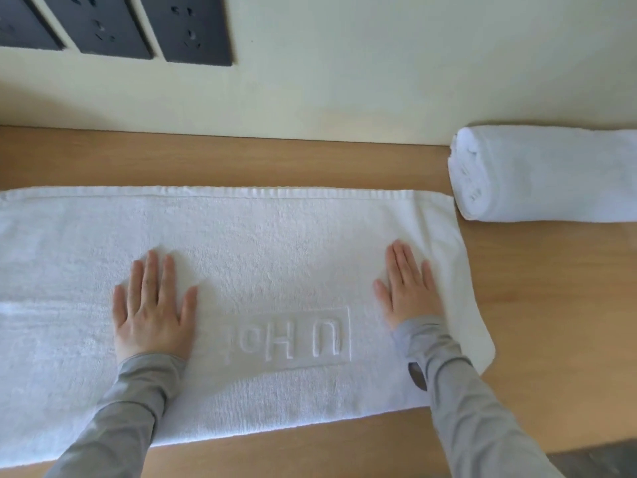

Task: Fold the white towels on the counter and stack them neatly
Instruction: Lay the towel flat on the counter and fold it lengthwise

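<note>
A white towel (pixel 262 257) lies spread flat across the wooden counter (pixel 537 305), its left end running out of view. An embossed boxed logo shows upside down near its middle. My left hand (pixel 153 307) rests palm down on the towel left of the logo, fingers spread. My right hand (pixel 408 286) lies flat near the towel's right end, fingers together. Neither hand grips anything. A second white towel (pixel 548 174), rolled or folded thick, sits at the back right against the wall.
The cream wall (pixel 344 81) rises right behind the counter. Three dark socket plates (pixel 193 29) are set in it at upper left. Bare wood shows to the right of the flat towel, and a dark floor strip appears at the bottom right corner.
</note>
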